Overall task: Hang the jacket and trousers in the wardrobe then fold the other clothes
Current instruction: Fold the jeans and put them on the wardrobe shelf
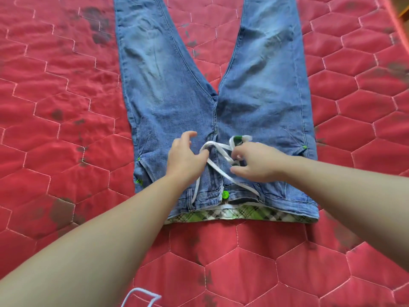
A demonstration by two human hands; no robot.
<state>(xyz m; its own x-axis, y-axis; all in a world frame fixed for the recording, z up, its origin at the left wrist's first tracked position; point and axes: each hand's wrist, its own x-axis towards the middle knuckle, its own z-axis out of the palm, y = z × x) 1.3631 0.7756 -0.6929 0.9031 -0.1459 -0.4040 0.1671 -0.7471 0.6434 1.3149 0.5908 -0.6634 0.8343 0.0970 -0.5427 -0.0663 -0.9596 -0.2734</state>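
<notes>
A pair of light blue jeans (177, 89) lies flat on the bed, waistband toward me and legs spread apart going away. A green button (225, 194) closes the waist, and a green plaid lining shows along the waistband edge. A white drawstring (222, 171) runs up from the waistband and loops over the fly. My left hand (184, 157) pinches the left loop of the drawstring between thumb and forefinger. My right hand (254, 161) grips the right part of the drawstring near its green-tipped end, fingers curled.
A red quilted bedcover (66, 111) with a hexagon stitch pattern and dark stains fills the view around the jeans. A thin pale loop of cord (141, 294) lies at the bottom edge near my left forearm.
</notes>
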